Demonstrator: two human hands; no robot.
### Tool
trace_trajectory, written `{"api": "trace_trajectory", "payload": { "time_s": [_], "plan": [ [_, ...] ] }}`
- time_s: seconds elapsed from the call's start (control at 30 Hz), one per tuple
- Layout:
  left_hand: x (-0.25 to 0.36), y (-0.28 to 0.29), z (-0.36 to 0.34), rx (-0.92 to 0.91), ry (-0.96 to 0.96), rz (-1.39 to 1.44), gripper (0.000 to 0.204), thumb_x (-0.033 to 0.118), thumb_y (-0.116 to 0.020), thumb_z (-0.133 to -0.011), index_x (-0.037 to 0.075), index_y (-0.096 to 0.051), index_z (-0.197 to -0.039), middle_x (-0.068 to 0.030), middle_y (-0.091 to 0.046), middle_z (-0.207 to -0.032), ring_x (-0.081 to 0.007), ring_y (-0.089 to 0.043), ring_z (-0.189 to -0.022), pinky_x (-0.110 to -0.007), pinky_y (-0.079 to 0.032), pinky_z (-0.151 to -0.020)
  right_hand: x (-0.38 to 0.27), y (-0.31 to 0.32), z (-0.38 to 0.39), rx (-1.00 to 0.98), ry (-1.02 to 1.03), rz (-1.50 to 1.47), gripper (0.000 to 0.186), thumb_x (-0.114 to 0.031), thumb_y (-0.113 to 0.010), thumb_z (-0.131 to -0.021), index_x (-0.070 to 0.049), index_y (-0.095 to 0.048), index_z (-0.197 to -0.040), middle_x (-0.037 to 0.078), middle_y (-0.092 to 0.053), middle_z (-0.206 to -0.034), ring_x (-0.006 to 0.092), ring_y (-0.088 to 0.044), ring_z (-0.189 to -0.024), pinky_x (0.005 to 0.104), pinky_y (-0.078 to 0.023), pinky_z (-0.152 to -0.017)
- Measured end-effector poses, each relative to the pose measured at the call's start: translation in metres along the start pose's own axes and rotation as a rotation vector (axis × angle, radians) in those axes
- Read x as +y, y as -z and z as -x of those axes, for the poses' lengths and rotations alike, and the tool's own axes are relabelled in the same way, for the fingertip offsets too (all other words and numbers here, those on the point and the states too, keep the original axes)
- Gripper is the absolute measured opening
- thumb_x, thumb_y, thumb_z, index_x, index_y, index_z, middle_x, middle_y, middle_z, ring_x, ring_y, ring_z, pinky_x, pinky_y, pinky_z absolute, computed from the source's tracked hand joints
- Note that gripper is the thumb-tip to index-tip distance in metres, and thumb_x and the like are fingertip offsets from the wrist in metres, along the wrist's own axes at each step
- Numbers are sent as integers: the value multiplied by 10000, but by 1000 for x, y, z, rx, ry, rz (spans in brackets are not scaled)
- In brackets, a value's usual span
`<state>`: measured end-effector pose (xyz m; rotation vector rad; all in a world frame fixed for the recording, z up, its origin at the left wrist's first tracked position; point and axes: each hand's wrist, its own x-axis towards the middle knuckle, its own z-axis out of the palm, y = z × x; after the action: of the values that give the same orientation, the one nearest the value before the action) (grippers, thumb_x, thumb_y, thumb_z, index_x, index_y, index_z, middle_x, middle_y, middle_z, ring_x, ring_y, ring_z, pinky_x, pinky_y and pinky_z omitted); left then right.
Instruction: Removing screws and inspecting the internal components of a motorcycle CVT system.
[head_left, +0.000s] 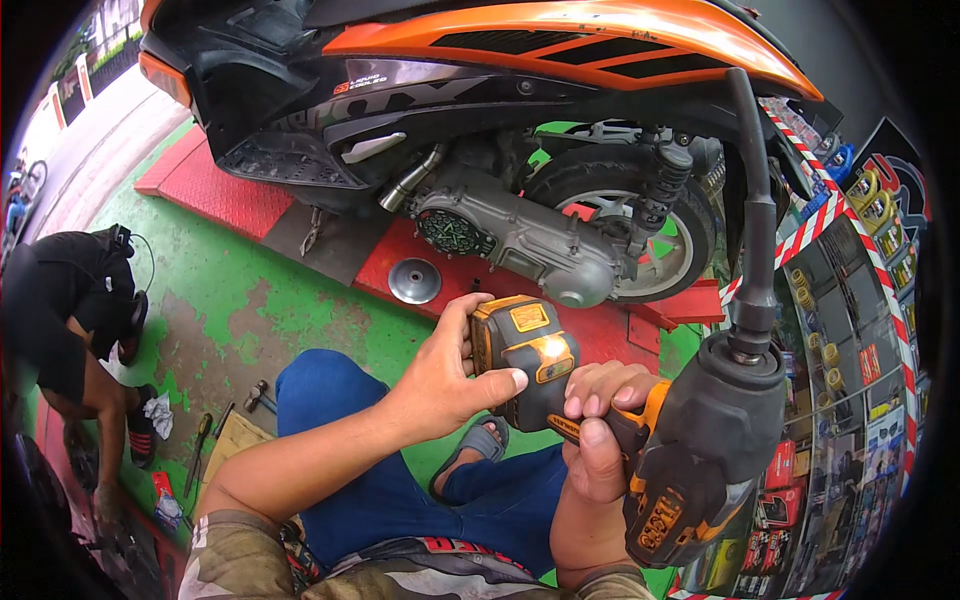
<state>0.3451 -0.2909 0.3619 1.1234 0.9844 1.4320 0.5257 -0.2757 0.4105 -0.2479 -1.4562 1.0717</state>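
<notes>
I hold a black-and-yellow cordless impact wrench (pixel 715 435) upright at the right. My left hand (pixel 445 385) grips its battery pack (pixel 525 350) at the handle's base, thumb across the side. My right hand (pixel 600 435) is wrapped round the handle near the trigger. A long black extension with a socket (pixel 755 230) rises from the nose. Beyond stands an orange-and-black scooter (pixel 400 90), its engine casing (pixel 530 250) exposed beside the rear wheel (pixel 550 185). A round metal plate (pixel 414 278) lies on the red lift platform (pixel 205 190) below the casing.
Another person (pixel 60 310) crouches at the left. A hammer (pixel 258 397), screwdriver (pixel 200 450) and crumpled rag (pixel 157 412) lie on the green floor (pixel 180 330). Display shelves (pixel 840 350) with several products line the right. My bent legs (pixel 330 410) are below.
</notes>
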Motion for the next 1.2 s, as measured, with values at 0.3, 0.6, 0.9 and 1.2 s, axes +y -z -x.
{"api": "trace_trajectory", "payload": {
  "time_s": [0.3, 0.6, 0.9, 1.2],
  "plan": [
    [-3, 2, 0, 22, -29, 10, 971, 289, -793, -835, -54, -201, -1524, -260, -476, -1415, -316, -551, -1309, -438, -461, -1102, -7, -10, -1, 43, -43, 58, 378, -47, -658, -842, -61, -471, -1169, 81, -562, -931, 197, -579, -837, 393, -480, -803],
    [0, 0, 15, 29, -53, 26, 1022, 350, -857, -810, -35, -230, -1519, -234, -482, -1426, -312, -539, -1326, -452, -464, -1104, 4, 3, 0, -36, 84, -105, 495, -75, -658, -828, -50, -478, -1288, 66, -546, -935, 196, -549, -833, 360, -457, -777],
    [14, 10, 35, -22, -485, -95, 896, 425, -866, -793, 77, -419, -1488, -147, -443, -1424, -263, -443, -1354, -421, -348, -1150, -31, 24, -22, -341, -16, -515, 424, -140, -617, -862, -94, -512, -1270, 92, -650, -1145, 232, -593, -962, 449, -419, -872],
    [15, 1, 54, -63, -566, 122, 645, 351, -850, -778, 77, -559, -1284, -138, -479, -1302, -263, -485, -1273, -413, -388, -1092, -32, -2, -10, -150, -155, -659, 314, -114, -644, -807, -99, -536, -1101, 8, -506, -857, 173, -507, -774, 380, -409, -796]
  ]
}}
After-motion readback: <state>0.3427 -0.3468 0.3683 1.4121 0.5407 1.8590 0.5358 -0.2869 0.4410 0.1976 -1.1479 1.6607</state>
